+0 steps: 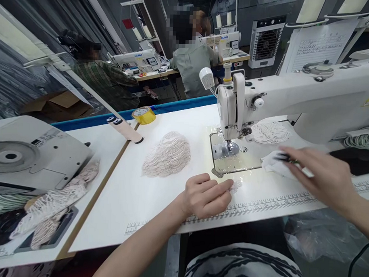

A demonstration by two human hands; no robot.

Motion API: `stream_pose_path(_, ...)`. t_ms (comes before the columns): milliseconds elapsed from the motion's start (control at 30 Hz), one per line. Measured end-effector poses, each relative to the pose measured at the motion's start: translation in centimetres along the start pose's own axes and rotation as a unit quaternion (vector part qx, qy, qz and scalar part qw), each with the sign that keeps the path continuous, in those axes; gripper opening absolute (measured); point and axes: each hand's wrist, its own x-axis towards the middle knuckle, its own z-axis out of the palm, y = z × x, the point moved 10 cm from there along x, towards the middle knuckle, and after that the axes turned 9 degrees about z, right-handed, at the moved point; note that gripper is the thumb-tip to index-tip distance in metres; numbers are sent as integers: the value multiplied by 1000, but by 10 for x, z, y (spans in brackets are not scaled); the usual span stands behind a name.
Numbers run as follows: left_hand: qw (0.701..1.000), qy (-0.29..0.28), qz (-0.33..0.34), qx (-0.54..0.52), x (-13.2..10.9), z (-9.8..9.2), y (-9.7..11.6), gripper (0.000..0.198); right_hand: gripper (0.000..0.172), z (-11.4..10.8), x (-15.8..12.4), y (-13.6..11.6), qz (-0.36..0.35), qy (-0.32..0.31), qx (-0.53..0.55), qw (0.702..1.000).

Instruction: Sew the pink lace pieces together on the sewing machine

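My left hand [208, 196] is closed near the table's front edge, its fingertips on a small piece of pale lace [235, 186]. Held in my right hand [319, 169] is a small dark tool [283, 157], partly hidden by the fingers, over a white cloth piece [273, 162]. The white sewing machine [234, 104] stands behind both hands, its needle and foot above the metal plate [222, 151]. More white lace [271, 132] lies under the machine's arm. A stack of pale lace pieces [168, 154] rests left of the plate.
Yellow tape [144, 115] and a pinkish thread spool [126, 130] lie at the table's back left. Another machine [29, 157] stands at the left, with lace strips [53, 198] beside it. A ruler strip [261, 205] runs along the front edge. Two people sit at machines beyond.
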Motion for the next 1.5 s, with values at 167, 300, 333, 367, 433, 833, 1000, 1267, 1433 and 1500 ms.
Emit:
stream_pose_path(167, 998, -40, -24, -45, -1, 5, -4, 10, 55, 9, -17, -79, -152, -54, 52, 986)
stream_pose_path(300, 998, -29, -40, -46, -2, 4, -7, 11, 58, 19, -18, -91, -168, -69, 73, 981)
stream_pose_path(333, 998, -25, -44, -45, -3, 4, -7, 11, 58, 21, -17, -92, -171, -69, 76, 980)
stream_pose_path(367, 998, -20, -47, -44, -3, 4, -8, 12, 58, 21, -16, -93, -172, -68, 77, 980)
stream_pose_path(433, 998, -12, -48, -44, -4, 4, -8, 12, 57, 22, -13, -94, -171, -68, 77, 980)
stream_pose_path(833, 998, 3, -41, -36, -3, 2, -7, 12, 58, 24, -11, -97, -176, -70, 85, 978)
stream_pose_path(1000, 999, 8, -35, -37, -2, 1, -6, 12, 60, 22, -14, -93, -161, -72, 112, 978)
stream_pose_path(1267, 1000, -7, -15, -9, 2, -1, -2, 16, 51, 32, -13, -76, -48, -157, 186, 969)
stream_pose_path(1433, 1000, -13, -12, -10, 1, -1, -1, 14, 50, 39, -13, -78, -29, -198, 220, 955)
stream_pose_path(1500, 1000, -15, -14, -12, 1, -2, -2, 14, 49, 39, -12, -80, -27, -198, 222, 954)
